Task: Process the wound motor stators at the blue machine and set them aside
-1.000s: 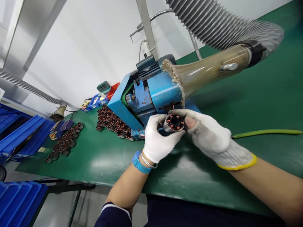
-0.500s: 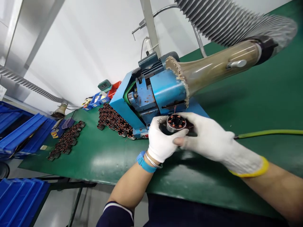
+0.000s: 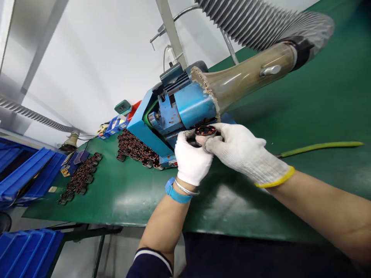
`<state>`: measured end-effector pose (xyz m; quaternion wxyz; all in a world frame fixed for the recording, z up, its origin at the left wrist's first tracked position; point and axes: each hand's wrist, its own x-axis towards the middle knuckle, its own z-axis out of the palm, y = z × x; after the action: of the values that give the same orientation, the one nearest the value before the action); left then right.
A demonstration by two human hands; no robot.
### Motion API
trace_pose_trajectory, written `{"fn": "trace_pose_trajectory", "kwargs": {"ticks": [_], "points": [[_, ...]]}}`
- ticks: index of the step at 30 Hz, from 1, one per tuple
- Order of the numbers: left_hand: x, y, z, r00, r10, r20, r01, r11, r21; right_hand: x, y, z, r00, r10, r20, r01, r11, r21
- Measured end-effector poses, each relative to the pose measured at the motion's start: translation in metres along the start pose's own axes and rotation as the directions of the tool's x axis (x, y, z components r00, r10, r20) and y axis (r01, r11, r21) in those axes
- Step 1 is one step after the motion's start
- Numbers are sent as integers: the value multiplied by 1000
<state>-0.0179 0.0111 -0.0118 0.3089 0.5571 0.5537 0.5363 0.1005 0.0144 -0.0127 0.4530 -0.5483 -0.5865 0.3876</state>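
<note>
Both gloved hands are closed around a motor stator [image 3: 205, 130], a round metal ring with copper windings inside. My left hand [image 3: 191, 160] grips it from the left, its wrist wearing a blue band and a silver bangle. From the right, my right hand [image 3: 236, 148] in a white glove with a yellow cuff holds the same part. The stator is close against the front of a blue belt-driven machine [image 3: 194, 104], under its rounded cover. Whether the part touches the machine is hidden by my fingers.
A pile of stators [image 3: 135, 146] lies left of the machine, and another group [image 3: 79, 177] sits farther left. A clear suction nozzle [image 3: 249, 75] with a grey hose [image 3: 249, 23] extends right. Blue bins [image 3: 31, 162] stand at the left. A green tube [image 3: 321, 148] lies on the green table [image 3: 116, 204].
The stator has moved up and closer to the machine's cover in both hands, and its ring is now tilted flatter to my view. The camera view has shifted slightly.
</note>
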Motion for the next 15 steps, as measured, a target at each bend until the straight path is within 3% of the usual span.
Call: {"fn": "trace_pose_trajectory", "kwargs": {"ticks": [9,12,15], "points": [[-1,11,2,999,-24,36,24,1000,-8,3,8,5,999,33,-26,-33,999,2],[-5,9,0,999,-12,42,12,1000,-17,-1,10,7,999,-38,-33,40,997,62],[-16,-4,-8,996,76,38,-76,997,-6,-13,16,8,982,-170,-78,173,984,37]]}}
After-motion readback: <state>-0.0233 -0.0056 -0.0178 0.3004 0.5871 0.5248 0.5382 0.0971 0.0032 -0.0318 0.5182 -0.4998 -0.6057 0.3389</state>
